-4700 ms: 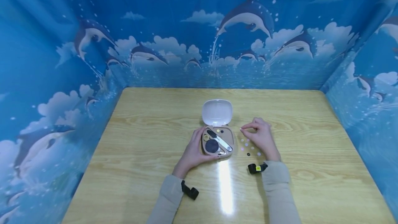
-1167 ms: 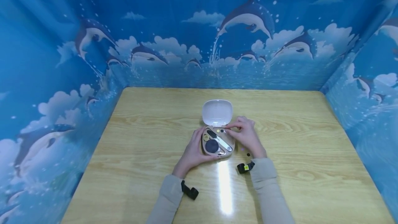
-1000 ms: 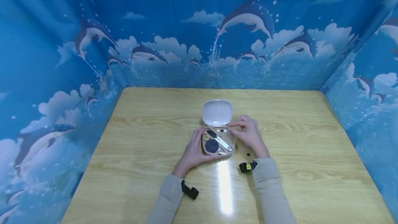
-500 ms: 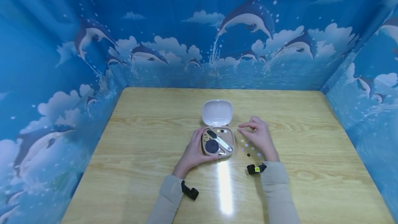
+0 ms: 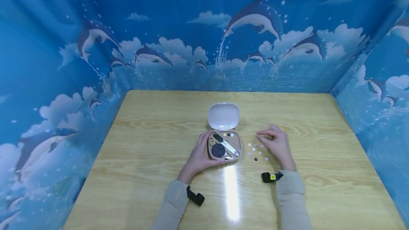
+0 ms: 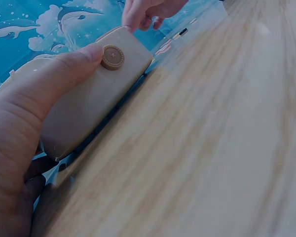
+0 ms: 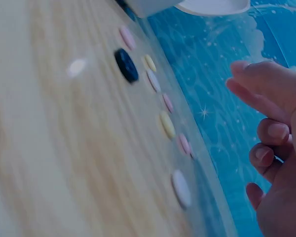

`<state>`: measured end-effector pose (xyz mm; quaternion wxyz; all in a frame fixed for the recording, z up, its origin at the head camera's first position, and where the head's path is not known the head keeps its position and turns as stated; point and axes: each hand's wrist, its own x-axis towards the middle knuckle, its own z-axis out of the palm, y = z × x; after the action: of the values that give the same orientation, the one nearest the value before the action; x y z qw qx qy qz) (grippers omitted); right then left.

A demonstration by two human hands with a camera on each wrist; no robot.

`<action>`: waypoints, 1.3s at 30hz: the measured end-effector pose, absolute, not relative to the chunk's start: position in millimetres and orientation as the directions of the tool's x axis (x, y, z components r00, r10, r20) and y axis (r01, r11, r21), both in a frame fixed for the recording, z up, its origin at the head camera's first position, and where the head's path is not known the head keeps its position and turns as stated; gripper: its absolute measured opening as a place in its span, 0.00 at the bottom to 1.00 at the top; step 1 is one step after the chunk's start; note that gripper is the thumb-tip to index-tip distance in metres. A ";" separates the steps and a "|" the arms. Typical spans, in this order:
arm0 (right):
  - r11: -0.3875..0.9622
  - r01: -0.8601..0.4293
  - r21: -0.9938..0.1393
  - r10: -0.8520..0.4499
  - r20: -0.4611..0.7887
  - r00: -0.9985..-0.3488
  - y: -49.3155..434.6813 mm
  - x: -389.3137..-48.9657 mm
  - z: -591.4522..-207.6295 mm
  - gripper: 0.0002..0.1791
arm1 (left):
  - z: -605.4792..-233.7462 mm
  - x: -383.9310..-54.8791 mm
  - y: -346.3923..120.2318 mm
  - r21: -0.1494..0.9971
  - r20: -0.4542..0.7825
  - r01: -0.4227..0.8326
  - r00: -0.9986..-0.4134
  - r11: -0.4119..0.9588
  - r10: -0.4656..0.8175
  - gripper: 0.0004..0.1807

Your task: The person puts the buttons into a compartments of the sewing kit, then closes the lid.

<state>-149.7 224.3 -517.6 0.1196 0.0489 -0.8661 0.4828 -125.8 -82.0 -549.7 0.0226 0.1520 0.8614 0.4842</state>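
My left hand (image 5: 198,157) grips a beige sewing case (image 5: 236,142) from its left side, thumb beside the button-shaped catch (image 6: 113,58) in the left wrist view. The case's white lid (image 5: 223,115) stands open at the back. Inside lie a yellow button (image 5: 224,135), a black button (image 5: 228,135) and a white button (image 5: 232,135), a tool with a black end and white handle (image 5: 230,148), and a dark disc (image 5: 218,150). My right hand (image 5: 275,144) hovers right of the case, thumb and forefinger close together, nothing visible between them. Near it lie several loose buttons, one black (image 7: 126,65).
Loose pink, pale yellow and white buttons, such as one white button (image 7: 181,189), lie spread on the wooden table (image 5: 153,127) right of the case. A blue dolphin-print curtain (image 5: 179,27) stands behind and at both sides. Each wrist wears a black camera (image 5: 196,196).
A white button now lies beside the yellow and black ones in the case. My right hand has drawn back rightward from the case past the loose buttons. The left hand keeps its grip.
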 end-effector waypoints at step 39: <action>0.605 -0.292 -0.741 -0.077 0.311 -0.947 266.0 -150.3 -556.5 0.07 | -549.2 -124.6 -81.7 0.829 0.112 0.251 -0.950 0.500 0.292 0.69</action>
<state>-150.3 266.0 -556.5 0.1246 0.1040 -0.8871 0.4321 -124.6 -81.7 -549.2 0.0216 0.1569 0.8657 0.4749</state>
